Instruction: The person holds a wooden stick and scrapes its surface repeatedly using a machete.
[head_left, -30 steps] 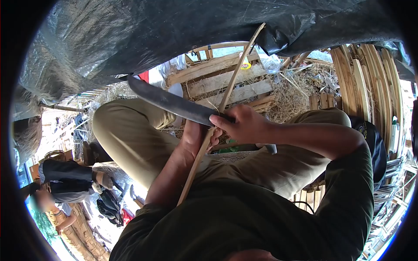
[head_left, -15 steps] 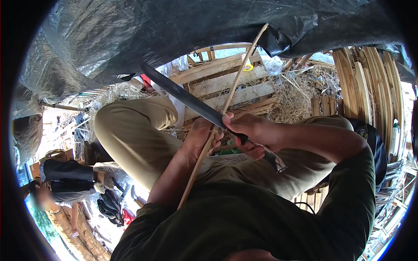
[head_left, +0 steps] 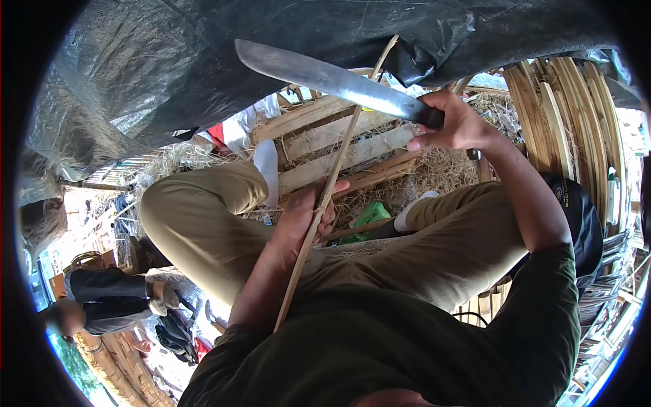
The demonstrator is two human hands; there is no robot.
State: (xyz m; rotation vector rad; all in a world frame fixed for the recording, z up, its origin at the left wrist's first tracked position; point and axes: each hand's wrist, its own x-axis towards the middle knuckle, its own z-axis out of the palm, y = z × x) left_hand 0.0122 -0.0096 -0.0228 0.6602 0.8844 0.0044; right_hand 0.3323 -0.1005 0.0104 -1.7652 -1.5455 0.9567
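Observation:
A long, thin bamboo strip (head_left: 348, 138) slants from beside my left forearm up past the wooden slats. My left hand (head_left: 303, 216) is closed around its lower half, above my lap. In my right hand (head_left: 456, 124) is a machete (head_left: 332, 78), gripped by the dark handle, which the fingers mostly hide. The broad blade points to the upper left, its flat side catching the light. It crosses in front of the strip's upper part in this view; whether they touch I cannot tell.
Wooden slats (head_left: 380, 147) and straw lie ahead of my crossed legs, beside a green plastic bag (head_left: 370, 218). Split bamboo pieces (head_left: 576, 115) stand at the right. A dark tarp (head_left: 183, 61) hangs overhead. Another person (head_left: 112, 298) is bent over at the lower left.
My right hand has moved up and away to the right with the machete, lifting the blade from near my left hand. The strip's upper end has shifted slightly left.

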